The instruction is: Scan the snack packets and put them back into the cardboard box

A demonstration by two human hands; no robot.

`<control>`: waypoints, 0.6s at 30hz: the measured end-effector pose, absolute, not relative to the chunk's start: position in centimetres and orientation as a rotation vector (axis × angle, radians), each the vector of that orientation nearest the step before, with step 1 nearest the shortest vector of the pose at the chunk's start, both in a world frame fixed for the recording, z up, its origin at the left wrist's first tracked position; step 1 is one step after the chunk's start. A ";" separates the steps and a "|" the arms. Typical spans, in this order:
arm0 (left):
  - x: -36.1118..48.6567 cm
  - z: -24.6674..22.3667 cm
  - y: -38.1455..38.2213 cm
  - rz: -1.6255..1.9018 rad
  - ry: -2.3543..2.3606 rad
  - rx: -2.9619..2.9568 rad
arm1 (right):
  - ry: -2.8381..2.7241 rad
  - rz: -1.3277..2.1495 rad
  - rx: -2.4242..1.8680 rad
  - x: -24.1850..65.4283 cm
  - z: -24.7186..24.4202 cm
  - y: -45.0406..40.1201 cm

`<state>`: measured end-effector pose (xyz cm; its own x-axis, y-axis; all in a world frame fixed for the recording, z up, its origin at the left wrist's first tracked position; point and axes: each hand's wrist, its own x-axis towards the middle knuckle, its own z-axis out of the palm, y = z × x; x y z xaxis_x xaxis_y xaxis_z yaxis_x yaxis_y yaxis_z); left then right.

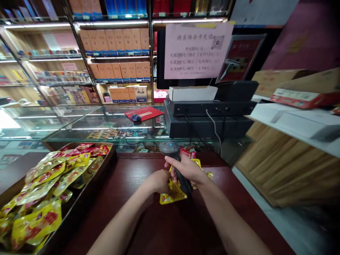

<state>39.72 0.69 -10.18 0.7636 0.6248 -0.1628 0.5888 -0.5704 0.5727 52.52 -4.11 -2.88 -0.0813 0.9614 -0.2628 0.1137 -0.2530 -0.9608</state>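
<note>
My right hand is wrapped round the handle of a dark barcode scanner. The scanner's rounded head points away from me, and a small blue light shows on top. Just left of it, my left hand is curled over a yellow snack packet on the dark red-brown table. The scanner and right hand partly hide its fingertips, which look closed on the packet. More yellow packaging lies behind my right hand, with a red packet farther back.
To the left stands an open box heaped with yellow and red snack packets. Beyond the table are a glass counter, a mouse on a red mat, and black till equipment with a hanging cable.
</note>
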 end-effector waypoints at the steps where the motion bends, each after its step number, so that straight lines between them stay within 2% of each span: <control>1: 39.6 -10.3 1.0 0.071 0.904 2.341 | -1.220 1.423 -1.437 52.5 -3.0 -4.1; 7: 37.9 -10.1 3.9 0.222 0.849 2.163 | -1.203 1.404 -1.457 52.1 -2.9 -4.2; 14: 33.7 -9.2 8.1 0.805 1.048 1.340 | -1.208 1.433 -1.527 50.5 -3.6 -3.9; 18: 32.7 -8.8 9.0 1.025 1.090 1.154 | -1.201 1.470 -1.506 49.3 -5.0 -3.7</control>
<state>32.67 9.04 -8.81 0.1767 0.9778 -0.1123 -0.0523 0.1233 0.9910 49.34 -3.69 -4.96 -0.0756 0.9393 -0.3347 0.1402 -0.3223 -0.9362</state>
